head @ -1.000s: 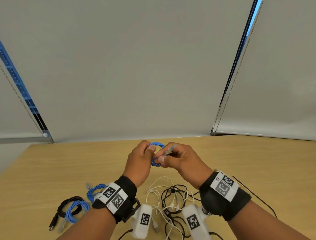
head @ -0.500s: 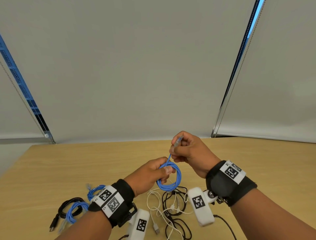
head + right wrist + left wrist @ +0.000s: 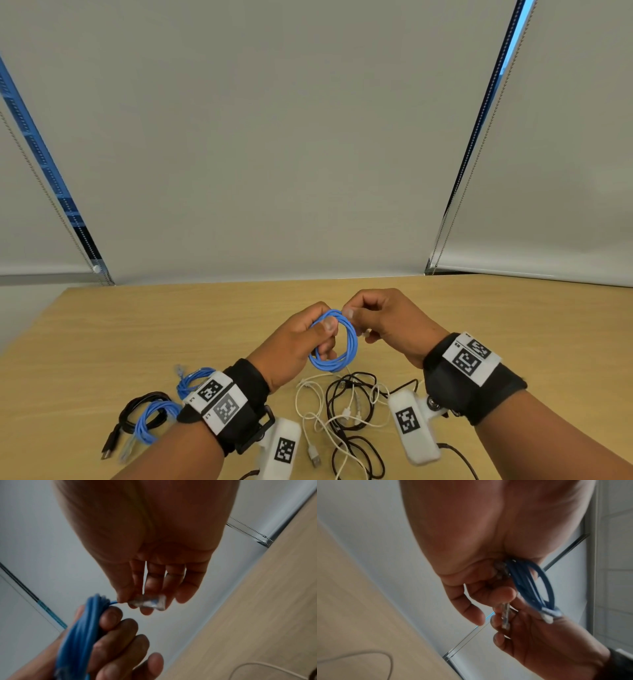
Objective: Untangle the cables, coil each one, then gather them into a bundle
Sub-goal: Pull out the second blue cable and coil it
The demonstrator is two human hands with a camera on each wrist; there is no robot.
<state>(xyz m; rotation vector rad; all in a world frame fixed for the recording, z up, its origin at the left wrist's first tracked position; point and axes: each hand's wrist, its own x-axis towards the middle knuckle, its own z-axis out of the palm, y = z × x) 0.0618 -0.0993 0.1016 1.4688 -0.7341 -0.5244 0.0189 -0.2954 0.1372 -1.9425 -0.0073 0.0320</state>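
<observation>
My left hand (image 3: 310, 337) grips a small coil of blue network cable (image 3: 344, 356) above the table, thumb pressed on its top loops. In the left wrist view the blue coil (image 3: 534, 584) runs through my curled fingers. My right hand (image 3: 370, 318) pinches the cable's clear plug (image 3: 149, 602) right beside the coil's top; a short blue tail joins plug and coil (image 3: 80, 628). Below the hands lies a tangle of black and white cables (image 3: 346, 411) on the wooden table (image 3: 137, 335).
At the near left lie a coiled blue cable (image 3: 193, 378) and another blue coil (image 3: 150, 419) resting on a coiled black cable (image 3: 132, 414). A white USB plug (image 3: 313, 455) lies near the front edge. Roller blinds close off the far side of the table.
My right hand dropped from its raised position back down to the coil's top, taking up the last length of cable. The left hand lifted the coil a little and turned it upright.
</observation>
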